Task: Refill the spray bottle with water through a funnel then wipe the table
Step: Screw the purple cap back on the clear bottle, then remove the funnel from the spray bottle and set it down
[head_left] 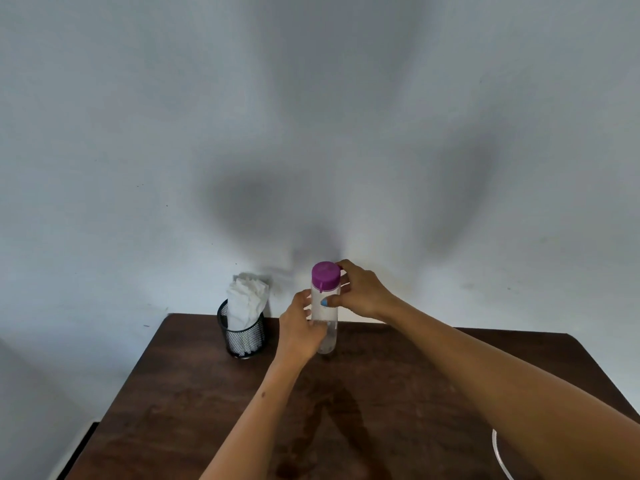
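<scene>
Item: clear bottle (325,323), upright, your left hand (300,332) clasping its lower body, purple cap (325,274) directly above, nearest your right hand (360,292), whose fingers close around the neck.

Back centre: the upright clear bottle (325,318) is held by the left hand (300,332) and the right hand (360,291).
Back left: room is taken by a mesh cup (242,336) stuffed with tissues (246,303), near the bottle.
Near right edge: a curved clear rim (498,455) is seen.
Front centre: the table (194,393) is left bare between the forearms.
</scene>
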